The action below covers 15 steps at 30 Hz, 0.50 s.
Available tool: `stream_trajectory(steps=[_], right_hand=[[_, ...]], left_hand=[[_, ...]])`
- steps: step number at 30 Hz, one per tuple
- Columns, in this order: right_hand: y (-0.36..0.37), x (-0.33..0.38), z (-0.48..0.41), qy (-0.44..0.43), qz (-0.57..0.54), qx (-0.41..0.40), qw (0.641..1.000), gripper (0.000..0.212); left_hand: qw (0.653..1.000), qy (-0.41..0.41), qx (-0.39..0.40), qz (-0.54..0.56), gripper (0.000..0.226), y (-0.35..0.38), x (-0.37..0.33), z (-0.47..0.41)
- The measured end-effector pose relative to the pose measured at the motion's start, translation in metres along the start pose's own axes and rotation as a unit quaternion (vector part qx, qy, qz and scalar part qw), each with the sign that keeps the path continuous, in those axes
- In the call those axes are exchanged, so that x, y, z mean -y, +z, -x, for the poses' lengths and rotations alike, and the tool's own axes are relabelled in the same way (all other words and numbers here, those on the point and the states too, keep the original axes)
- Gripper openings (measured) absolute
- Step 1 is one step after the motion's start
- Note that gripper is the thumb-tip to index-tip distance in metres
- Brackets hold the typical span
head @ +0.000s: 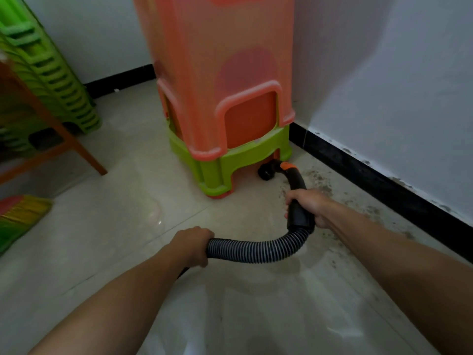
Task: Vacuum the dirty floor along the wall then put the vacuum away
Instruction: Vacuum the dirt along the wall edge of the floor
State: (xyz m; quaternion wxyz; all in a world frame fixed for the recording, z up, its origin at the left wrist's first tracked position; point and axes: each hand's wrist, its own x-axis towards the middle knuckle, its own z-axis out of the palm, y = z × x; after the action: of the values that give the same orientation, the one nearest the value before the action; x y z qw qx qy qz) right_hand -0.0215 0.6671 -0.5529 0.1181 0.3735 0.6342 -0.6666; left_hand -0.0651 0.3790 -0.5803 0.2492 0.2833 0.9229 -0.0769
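My right hand (311, 207) grips the black vacuum handle (298, 190), which curves forward to an orange button and a black nozzle (266, 172) on the floor at the foot of the stool stack. My left hand (193, 243) holds the ribbed grey hose (252, 251), which bends up into the handle. Dark dirt (322, 184) lies scattered on the pale tiles along the black skirting board (371, 183) to the right. The vacuum body is out of view.
A tall stack of orange stools on green ones (222, 119) stands in the corner against the white wall. More green stools (48, 70) and a wooden leg (84, 152) are at the left. A colourful broom head (20, 216) lies at the left edge.
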Motion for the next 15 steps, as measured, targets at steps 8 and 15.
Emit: stream_trajectory(steps=[8, 15], right_hand=[[-0.035, 0.004, 0.015, -0.008, 0.111, -0.027, 0.993, 0.043], [-0.087, 0.027, -0.003, -0.015, 0.155, -0.090, 0.984, 0.047]], left_hand=[[0.998, 0.064, 0.025, -0.002, 0.032, 0.003, -0.044, -0.016], [0.993, 0.105, -0.003, 0.046, 0.034, -0.001, -0.087, -0.035]])
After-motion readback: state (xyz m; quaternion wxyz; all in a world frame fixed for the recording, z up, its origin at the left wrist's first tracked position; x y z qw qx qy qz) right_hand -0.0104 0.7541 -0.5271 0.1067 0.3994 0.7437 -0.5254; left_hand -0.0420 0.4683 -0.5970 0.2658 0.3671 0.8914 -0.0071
